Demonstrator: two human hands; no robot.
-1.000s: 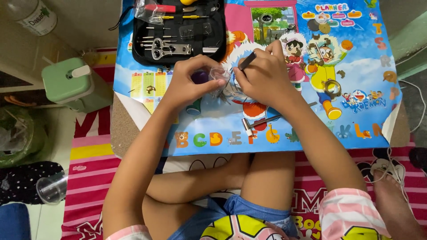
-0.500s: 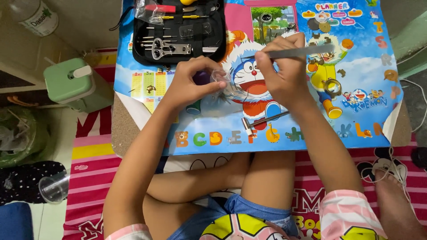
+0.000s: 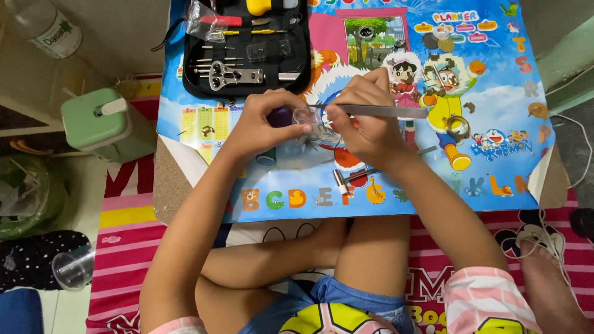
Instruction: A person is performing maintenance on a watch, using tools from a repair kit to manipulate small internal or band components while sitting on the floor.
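The tweezers [image 3: 377,111] are bare brushed metal, faintly shiny; the poster [image 3: 495,124] covering the low table is glossy printed paper; the board [image 3: 166,192] at its left edge looks rough and grainy; the tool case [image 3: 192,68] is matt black cloth; the jug [image 3: 102,124] is smooth green plastic.

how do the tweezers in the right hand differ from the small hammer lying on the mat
The tweezers are held off the mat in the right hand, lying almost level, tips toward the left hand; the small hammer lies loose on the mat, slanted, touched by neither hand. The tweezers are one slim flat strip; the hammer has a blocky cross head. Both look like silver metal.
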